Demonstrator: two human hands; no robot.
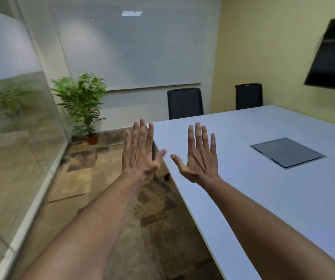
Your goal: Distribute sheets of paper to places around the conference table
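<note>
- Your left hand (140, 156) is raised over the floor, fingers spread wide, holding nothing
- Your right hand (200, 158) is likewise splayed and bare above the white conference table (283, 199)

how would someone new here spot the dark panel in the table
Start at the big white conference table. Set flush into its top, right of the right hand, lies the dark grey panel. It is the only dark rectangle on the pale surface.

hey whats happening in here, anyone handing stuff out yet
Not yet. A person holds both bare hands out, fingers spread and empty: the left hand over the floor by the table corner, the right hand above the white conference table. No paper shows anywhere. Two dark chairs stand at the far end.
</note>
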